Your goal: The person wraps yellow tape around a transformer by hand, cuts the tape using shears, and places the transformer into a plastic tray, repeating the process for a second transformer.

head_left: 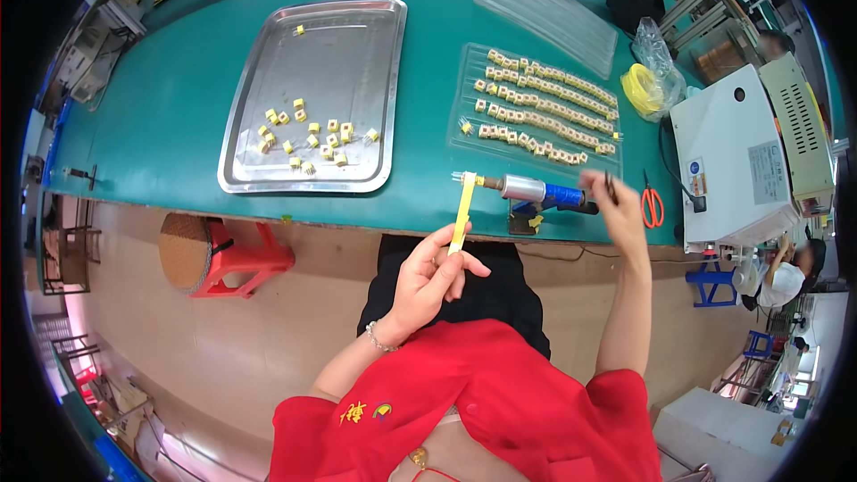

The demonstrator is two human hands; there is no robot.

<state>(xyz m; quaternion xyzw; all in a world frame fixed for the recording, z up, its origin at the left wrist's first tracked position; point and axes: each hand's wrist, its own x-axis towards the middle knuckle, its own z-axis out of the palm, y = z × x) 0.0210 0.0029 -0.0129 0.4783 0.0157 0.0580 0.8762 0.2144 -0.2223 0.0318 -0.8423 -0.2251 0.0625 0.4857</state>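
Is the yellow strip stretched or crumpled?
Stretched: the yellow strip runs nearly straight from the left hand to the part on the tool.

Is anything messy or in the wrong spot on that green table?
I see no spill. One small yellow part sits alone near the far edge of the metal tray, looking odd because the others lie loosely grouped nearer the person.

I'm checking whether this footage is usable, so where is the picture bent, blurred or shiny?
In the head view, the fisheye curves the front edge of the green table and the corners go black; in the same view, the metal tray carries soft reflections, and the right hand looks slightly smeared, the left hand crisper.
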